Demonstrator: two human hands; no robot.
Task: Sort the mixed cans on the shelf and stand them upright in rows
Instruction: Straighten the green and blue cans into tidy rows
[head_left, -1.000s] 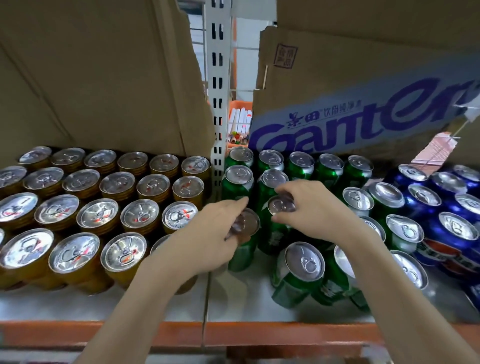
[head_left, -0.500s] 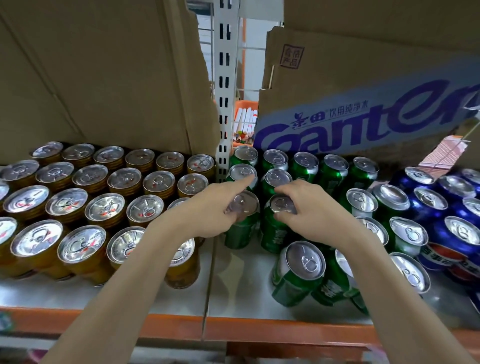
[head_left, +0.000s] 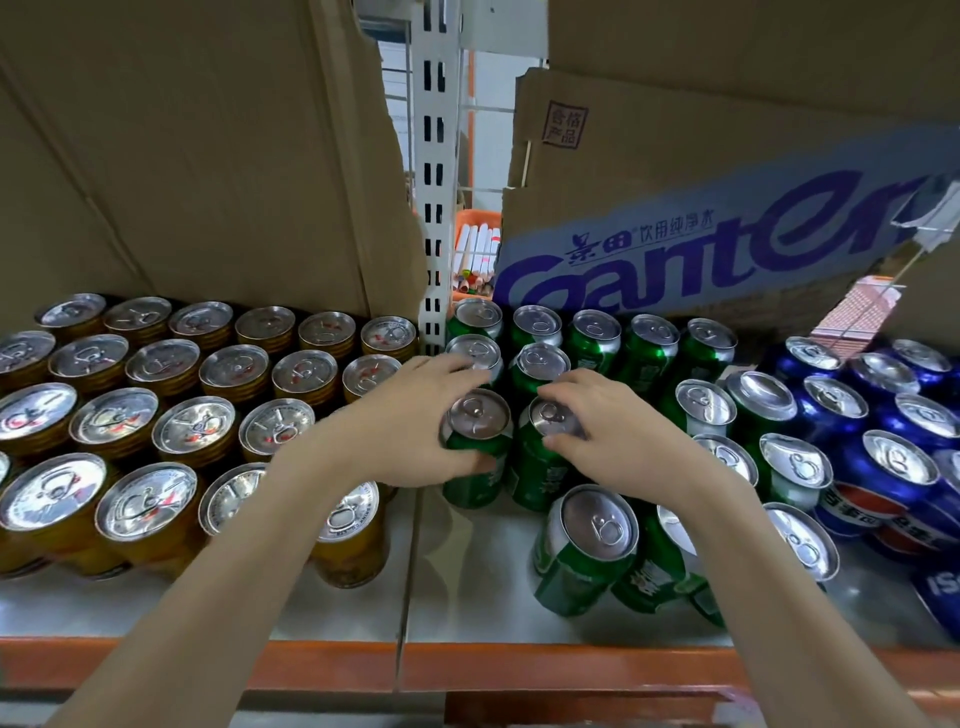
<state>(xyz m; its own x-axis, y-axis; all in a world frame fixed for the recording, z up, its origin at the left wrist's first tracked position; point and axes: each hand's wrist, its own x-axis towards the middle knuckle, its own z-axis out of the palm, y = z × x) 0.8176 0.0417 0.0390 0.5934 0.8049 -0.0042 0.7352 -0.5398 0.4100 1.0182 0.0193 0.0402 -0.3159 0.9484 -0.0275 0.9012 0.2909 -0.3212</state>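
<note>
1. Compared with half a second back, both hands sit a touch further up the frame. The left hand (head_left: 410, 423) has its grip wrapped round the upper body of one upright green can (head_left: 475, 452), where earlier its fingers were more on the lid. The right hand (head_left: 618, 431) pinches the lid rim of the second green can (head_left: 540, 462), same as before. The two cans stand touching, mid-frame on the shelf (head_left: 467, 587).
2. Writing: the cardboard box (head_left: 727, 171) at upper right reads "Ganten" in big purple letters with Chinese characters above, plus a square stamp. The blue cans (head_left: 883, 467) at right carry a Pepsi-style red-white-blue logo. The green cans have white Chinese lettering, too small to read.
3. Gold cans (head_left: 156, 405) fill the left in neat rows; my left arm hides a couple. A tilted green can (head_left: 582, 556) leans at lower middle, and my right arm covers the cans behind it. The far-right blue ones are cut off.
</note>
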